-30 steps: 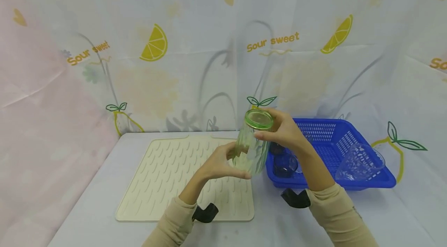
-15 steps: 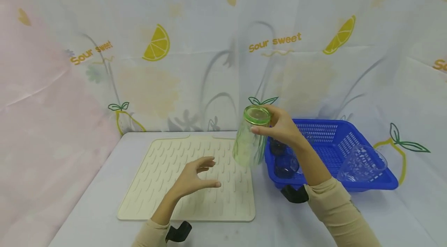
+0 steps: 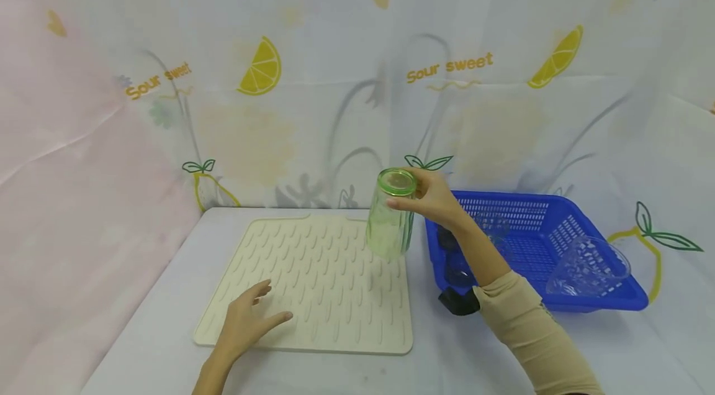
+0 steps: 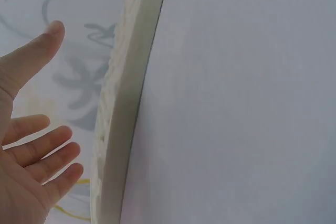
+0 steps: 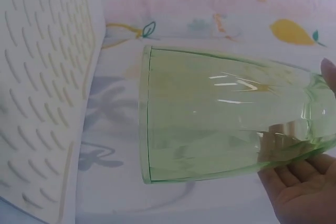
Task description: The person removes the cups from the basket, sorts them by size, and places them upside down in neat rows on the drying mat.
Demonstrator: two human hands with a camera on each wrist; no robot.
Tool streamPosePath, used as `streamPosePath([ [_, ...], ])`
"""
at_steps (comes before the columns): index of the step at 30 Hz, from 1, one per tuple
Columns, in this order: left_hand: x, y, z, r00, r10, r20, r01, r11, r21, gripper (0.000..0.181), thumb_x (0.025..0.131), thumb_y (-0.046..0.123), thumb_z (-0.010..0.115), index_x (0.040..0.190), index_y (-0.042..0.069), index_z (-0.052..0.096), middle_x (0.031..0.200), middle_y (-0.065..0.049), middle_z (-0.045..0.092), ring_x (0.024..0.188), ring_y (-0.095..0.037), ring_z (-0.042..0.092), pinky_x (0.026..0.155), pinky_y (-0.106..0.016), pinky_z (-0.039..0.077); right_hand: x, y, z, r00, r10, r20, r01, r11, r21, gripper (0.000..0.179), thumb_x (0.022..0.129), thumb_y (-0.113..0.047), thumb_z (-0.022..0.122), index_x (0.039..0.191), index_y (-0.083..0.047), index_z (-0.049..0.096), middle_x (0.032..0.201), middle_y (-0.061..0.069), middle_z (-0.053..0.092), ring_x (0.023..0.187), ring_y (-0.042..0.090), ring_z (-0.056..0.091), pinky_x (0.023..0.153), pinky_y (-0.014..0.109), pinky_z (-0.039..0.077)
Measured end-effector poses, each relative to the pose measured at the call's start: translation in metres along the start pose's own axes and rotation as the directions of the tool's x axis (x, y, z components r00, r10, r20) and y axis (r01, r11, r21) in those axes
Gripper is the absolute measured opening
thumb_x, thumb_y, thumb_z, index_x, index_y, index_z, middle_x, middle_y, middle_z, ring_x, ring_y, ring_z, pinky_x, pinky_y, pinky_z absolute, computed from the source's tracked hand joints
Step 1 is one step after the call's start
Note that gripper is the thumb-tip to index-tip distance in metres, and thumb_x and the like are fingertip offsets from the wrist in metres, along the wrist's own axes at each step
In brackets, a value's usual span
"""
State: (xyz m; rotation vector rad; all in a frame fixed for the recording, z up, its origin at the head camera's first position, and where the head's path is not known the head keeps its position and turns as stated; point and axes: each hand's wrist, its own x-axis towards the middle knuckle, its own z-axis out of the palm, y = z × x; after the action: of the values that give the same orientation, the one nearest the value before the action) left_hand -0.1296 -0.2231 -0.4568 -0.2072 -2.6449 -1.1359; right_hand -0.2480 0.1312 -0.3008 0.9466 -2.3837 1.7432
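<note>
My right hand [image 3: 427, 196] grips a green drinking glass [image 3: 389, 227] near its base. The glass is upside down, its thick base on top and its mouth facing the right part of the cream drying mat [image 3: 313, 283]. In the right wrist view the glass [image 5: 226, 116] is seen side-on, with a gap between its rim and the mat [image 5: 42, 93]; the fingers show through its wall. Low over the mat's front left part, my left hand [image 3: 246, 320] has its thumb and fingers spread apart and holds nothing. The left wrist view shows that hand [image 4: 37, 156] beside the mat's edge [image 4: 123, 108].
A blue plastic basket [image 3: 581, 215] stands on the right of the white table. Inside are a clear patterned glass [image 3: 589, 267] leaning on the right and dark glasses [image 3: 459, 271] on the left, partly behind the right arm. A lemon-print cloth [image 3: 313, 128] hangs behind.
My left hand has let go of the glass and drawn back to the front left. My right hand has carried the glass slightly left, over the mat's right edge.
</note>
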Motion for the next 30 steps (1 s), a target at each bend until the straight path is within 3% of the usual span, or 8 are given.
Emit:
streamPosePath([
  [5, -0.022, -0.025, -0.024, 0.995, -0.051, -0.082, 0.062, 0.99, 0.129, 0.081, 0.067, 0.031, 0.085, 0.122, -0.016, 0.048, 0.121, -0.037, 0.052, 0.111, -0.055, 0.048, 0.09, -0.065, 0.043, 0.007, 0.005, 0.009, 0.999, 0.036, 0.011, -0.037, 0.999, 0.038, 0.057, 0.079, -0.01, 0.075, 0.129, 0.003, 0.052, 0.115, 0.02, 0.061, 0.1, 0.028, 0.063, 0.083, 0.033, 0.056],
  [9, -0.032, -0.042, -0.044, 0.988, -0.131, -0.084, 0.147, 0.961, 0.235, 0.092, 0.067, 0.037, 0.084, 0.124, -0.021, 0.042, 0.123, -0.043, 0.045, 0.113, -0.06, 0.042, 0.092, -0.067, 0.039, 0.012, 0.01, 0.015, 0.999, 0.045, 0.028, -0.047, 0.997, 0.064, 0.054, 0.081, -0.011, 0.073, 0.129, 0.002, 0.052, 0.117, 0.019, 0.061, 0.101, 0.026, 0.064, 0.083, 0.033, 0.056],
  [13, -0.039, -0.054, -0.057, 0.969, -0.246, 0.014, 0.232, 0.931, 0.282, 0.108, 0.065, 0.042, 0.083, 0.128, -0.027, 0.029, 0.127, -0.048, 0.036, 0.117, -0.061, 0.035, 0.096, -0.066, 0.036, 0.018, 0.014, 0.022, 0.999, 0.035, 0.033, -0.037, 0.997, 0.071, 0.05, 0.081, -0.012, 0.073, 0.126, 0.0, 0.055, 0.113, 0.017, 0.063, 0.096, 0.024, 0.065, 0.079, 0.032, 0.057],
  [16, -0.041, -0.061, -0.06, 0.937, -0.326, 0.125, 0.283, 0.92, 0.272, 0.119, 0.063, 0.04, 0.084, 0.132, -0.028, 0.016, 0.134, -0.049, 0.022, 0.124, -0.062, 0.022, 0.102, -0.07, 0.02, 0.025, 0.015, 0.028, 0.998, 0.052, 0.024, -0.053, 0.997, 0.064, 0.048, 0.081, -0.015, 0.074, 0.124, -0.003, 0.057, 0.11, 0.014, 0.065, 0.094, 0.022, 0.066, 0.078, 0.032, 0.056],
  [18, -0.042, -0.065, -0.06, 0.924, -0.341, 0.172, 0.293, 0.921, 0.256, 0.123, 0.063, 0.039, 0.085, 0.133, -0.028, 0.01, 0.137, -0.05, 0.013, 0.127, -0.062, 0.012, 0.103, -0.073, 0.008, 0.031, 0.015, 0.032, 0.998, 0.065, 0.018, -0.066, 0.996, 0.062, 0.048, 0.08, -0.017, 0.074, 0.123, -0.005, 0.058, 0.11, 0.012, 0.065, 0.096, 0.021, 0.065, 0.081, 0.033, 0.056],
  [23, -0.043, -0.068, -0.054, 0.944, -0.298, 0.143, 0.256, 0.932, 0.256, 0.12, 0.064, 0.039, 0.084, 0.133, -0.027, 0.011, 0.138, -0.049, 0.008, 0.128, -0.063, 0.006, 0.099, -0.077, 0.001, 0.05, 0.016, 0.045, 0.998, 0.056, 0.019, -0.057, 0.997, 0.051, 0.045, 0.08, -0.019, 0.074, 0.121, -0.005, 0.059, 0.11, 0.011, 0.065, 0.097, 0.022, 0.065, 0.085, 0.035, 0.055],
  [30, -0.048, -0.07, -0.052, 0.957, -0.271, 0.102, 0.242, 0.942, 0.234, 0.112, 0.065, 0.036, 0.084, 0.133, -0.025, 0.018, 0.138, -0.05, 0.009, 0.129, -0.062, 0.005, 0.1, -0.076, -0.002, 0.075, 0.021, 0.066, 0.997, 0.071, 0.038, -0.072, 0.997, 0.034, 0.044, 0.08, -0.02, 0.075, 0.12, -0.007, 0.06, 0.107, 0.008, 0.066, 0.093, 0.019, 0.065, 0.083, 0.033, 0.055],
])
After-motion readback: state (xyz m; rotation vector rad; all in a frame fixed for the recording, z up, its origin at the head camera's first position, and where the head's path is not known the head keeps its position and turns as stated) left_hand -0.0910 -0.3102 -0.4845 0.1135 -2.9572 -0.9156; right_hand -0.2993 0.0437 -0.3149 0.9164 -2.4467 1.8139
